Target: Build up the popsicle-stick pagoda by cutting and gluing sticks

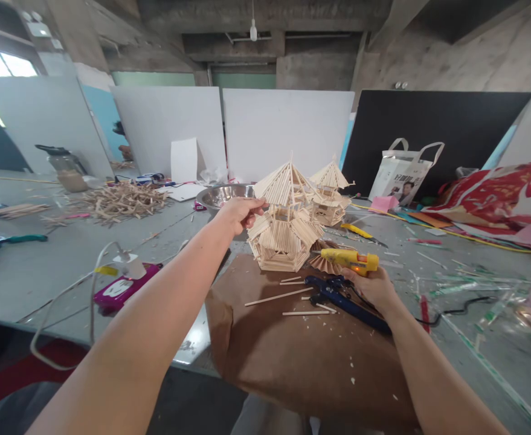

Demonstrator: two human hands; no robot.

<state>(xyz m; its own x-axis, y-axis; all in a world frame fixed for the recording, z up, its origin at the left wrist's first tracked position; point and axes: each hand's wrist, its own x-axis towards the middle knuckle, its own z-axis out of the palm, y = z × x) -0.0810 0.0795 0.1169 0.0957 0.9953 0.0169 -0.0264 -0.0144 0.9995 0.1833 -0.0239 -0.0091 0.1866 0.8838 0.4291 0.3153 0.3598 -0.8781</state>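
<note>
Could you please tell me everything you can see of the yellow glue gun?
The glue gun has a yellow, plastic-looking body with a darker label on its side and a small orange glow near the handle. The right hand grips the handle, hiding most of it. The body is roughly level, its nozzle pointing left toward the front stick model; whether the tip touches anything is hard to tell. In this view it appears just above the blue pliers.
</note>
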